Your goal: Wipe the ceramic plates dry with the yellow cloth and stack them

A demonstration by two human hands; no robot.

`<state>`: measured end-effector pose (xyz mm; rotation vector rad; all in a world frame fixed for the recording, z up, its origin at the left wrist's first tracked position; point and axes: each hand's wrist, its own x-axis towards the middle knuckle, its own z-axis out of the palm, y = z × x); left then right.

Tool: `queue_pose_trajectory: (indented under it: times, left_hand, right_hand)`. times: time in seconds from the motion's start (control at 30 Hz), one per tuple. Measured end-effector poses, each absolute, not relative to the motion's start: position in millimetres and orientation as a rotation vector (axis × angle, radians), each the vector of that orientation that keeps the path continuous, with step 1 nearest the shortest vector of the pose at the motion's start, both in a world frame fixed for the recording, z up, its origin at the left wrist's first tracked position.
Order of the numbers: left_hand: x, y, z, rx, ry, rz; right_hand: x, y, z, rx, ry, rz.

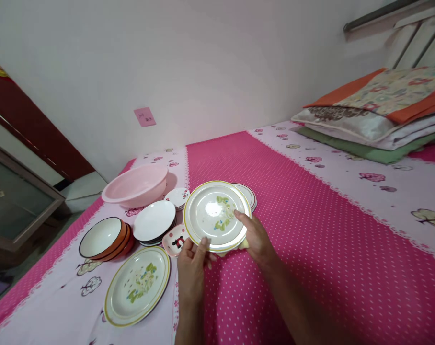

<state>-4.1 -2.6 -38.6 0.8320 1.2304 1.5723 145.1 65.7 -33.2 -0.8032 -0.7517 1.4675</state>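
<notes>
A white plate with a yellow rim and green flower print is held tilted above the pink dotted bedspread. My left hand grips its lower rim, thumb on top. My right hand holds its right edge, thumb on the plate's face, with a pale yellow cloth showing under the fingers. A matching plate lies flat at the lower left.
A pink basin stands at the back left. Stacked orange bowls, stacked white plates, small saucers, a small heart-shaped dish and rimmed plates surround it. Folded bedding lies at the far right.
</notes>
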Motion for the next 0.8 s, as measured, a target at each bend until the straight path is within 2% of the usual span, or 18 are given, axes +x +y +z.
queue_pose_trajectory:
  times: [0.13,0.4,0.47,0.53,0.63,0.73,0.8]
  left_hand:
    - [14,-4,-34,0.804,1.219,1.583]
    - [-1,2,-34,0.166,0.896,1.676]
    - [-6,4,-31,0.061,0.847,1.691]
    - [-11,4,-30,0.051,0.867,1.781]
    - [-20,4,-31,0.193,0.953,1.88]
    - [-27,6,-35,0.398,1.042,1.843]
    - [-26,12,-39,0.473,1.123,1.767]
  right_hand:
    - [131,65,-40,-0.795,-0.66,1.511]
    - [148,61,-21,-0.48,-0.929,1.822]
    - [165,63,-15,-0.522,-0.97,1.837]
    - [188,69,-9,-0.683,-0.87,1.709]
    - [228,80,0,-0.855,-0.407,1.263]
    - [264,87,6,-0.774,-0.089,0.912]
    - [279,87,9,-0.707,-0.015,0.799]
